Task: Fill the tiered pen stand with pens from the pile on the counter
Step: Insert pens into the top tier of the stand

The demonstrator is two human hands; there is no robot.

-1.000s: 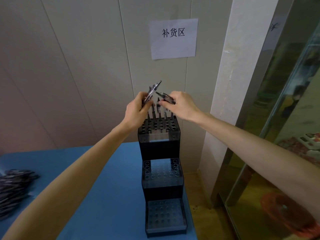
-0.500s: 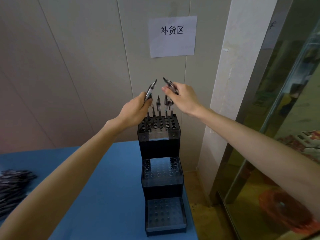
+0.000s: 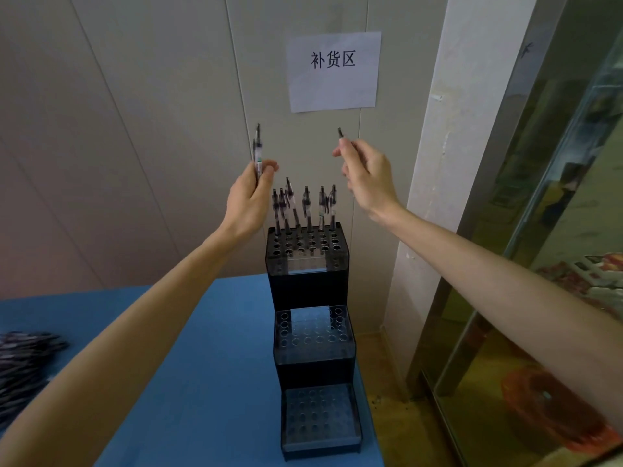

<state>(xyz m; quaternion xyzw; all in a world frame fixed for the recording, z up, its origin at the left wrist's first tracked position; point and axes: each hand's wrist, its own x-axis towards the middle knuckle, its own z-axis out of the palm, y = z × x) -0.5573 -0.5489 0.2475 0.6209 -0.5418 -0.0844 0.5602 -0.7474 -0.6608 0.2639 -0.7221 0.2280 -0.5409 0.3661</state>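
Observation:
A black three-tier pen stand (image 3: 312,294) stands on the blue counter (image 3: 215,365) by the wall. Several pens (image 3: 303,207) stand upright in the back row of its top tier; the two lower tiers hold none. My left hand (image 3: 251,197) is raised left of the stand and grips upright pens (image 3: 258,150). My right hand (image 3: 369,176) is raised above the stand's right side and pinches one pen (image 3: 342,134), of which only the top end shows. A pile of dark pens (image 3: 23,362) lies at the counter's left edge.
A paper sign (image 3: 333,70) with printed characters hangs on the wall above the stand. A white pillar (image 3: 438,197) and a glass door (image 3: 556,230) rise to the right. The counter's right edge runs just beside the stand, with floor below.
Both hands have risen and moved apart: the left went left with its pens, the right went right with the single pen it took from the left hand's bunch.

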